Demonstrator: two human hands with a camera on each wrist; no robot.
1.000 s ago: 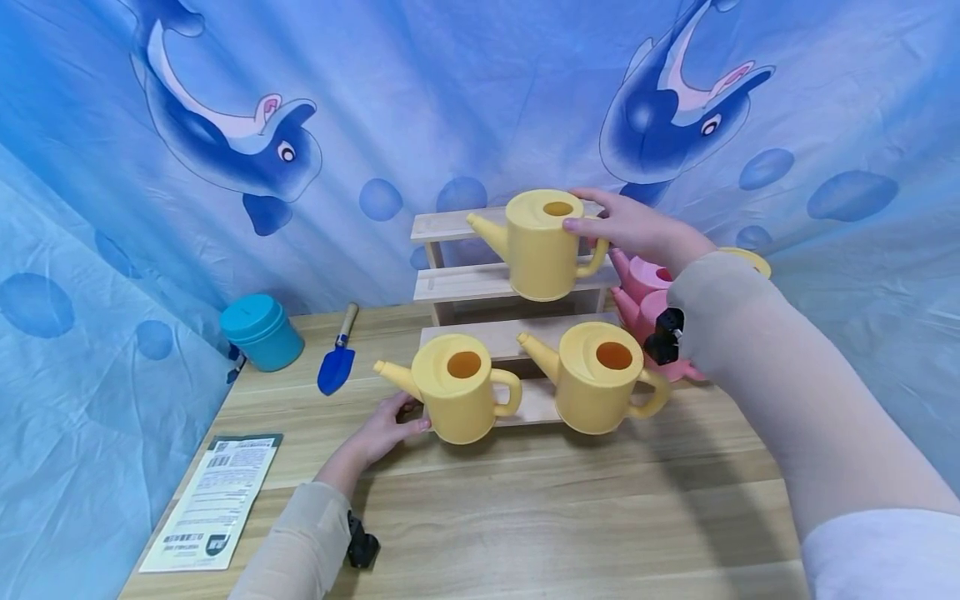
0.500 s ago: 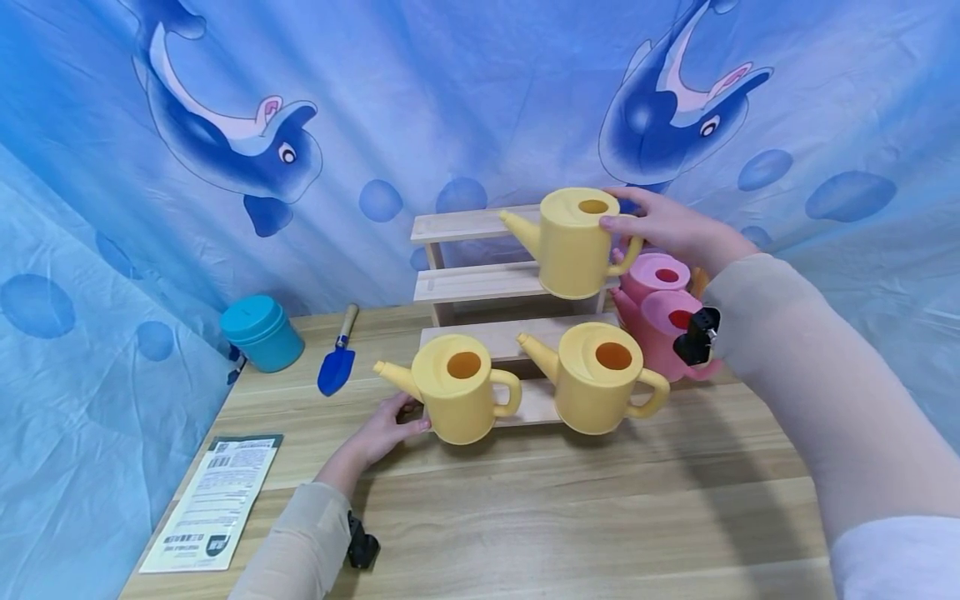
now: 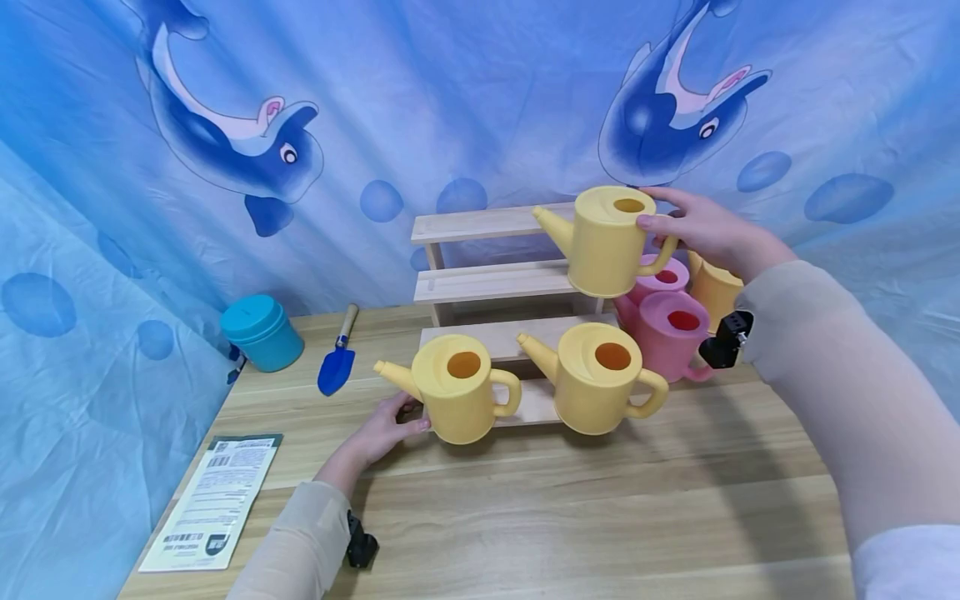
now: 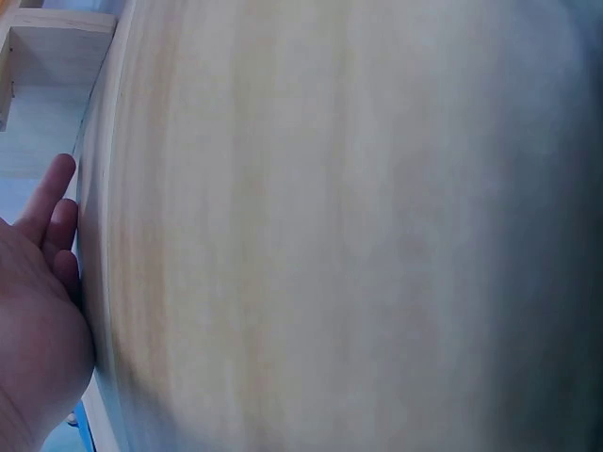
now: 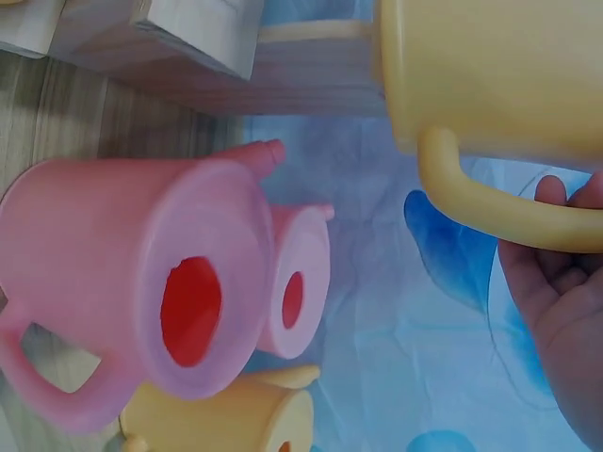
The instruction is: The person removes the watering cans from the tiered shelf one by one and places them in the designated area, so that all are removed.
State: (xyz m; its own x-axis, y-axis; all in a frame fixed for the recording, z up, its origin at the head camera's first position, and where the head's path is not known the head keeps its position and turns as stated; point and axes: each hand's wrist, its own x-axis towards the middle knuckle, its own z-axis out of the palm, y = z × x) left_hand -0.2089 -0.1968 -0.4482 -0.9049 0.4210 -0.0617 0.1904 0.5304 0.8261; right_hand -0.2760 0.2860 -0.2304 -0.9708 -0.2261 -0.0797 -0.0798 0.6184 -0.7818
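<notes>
In the head view, my right hand (image 3: 712, 229) grips a yellow watering can (image 3: 607, 250) at its handle side, spout to the left. The can is upright at the right end of the upper tiers of a wooden stepped shelf (image 3: 487, 283); whether it touches a tier I cannot tell. The right wrist view shows my fingers around its handle (image 5: 513, 215). My left hand (image 3: 382, 429) rests low at the shelf's left end, thumb beside a second yellow watering can (image 3: 459, 400); its visible fingers look relaxed. A third yellow can (image 3: 597, 387) stands right on the bottom tier.
Two pink watering cans (image 3: 670, 333) and another yellow can (image 3: 716, 292) stand right of the shelf. On the left are a teal lidded tub (image 3: 262, 333), a blue hand trowel (image 3: 336, 367) and a printed packet (image 3: 213, 504). A blue curtain (image 3: 465, 100) hangs behind.
My right hand has carried the held yellow watering can rightward along the upper tiers, bringing the cans at right more into sight. My left hand stays in place.
</notes>
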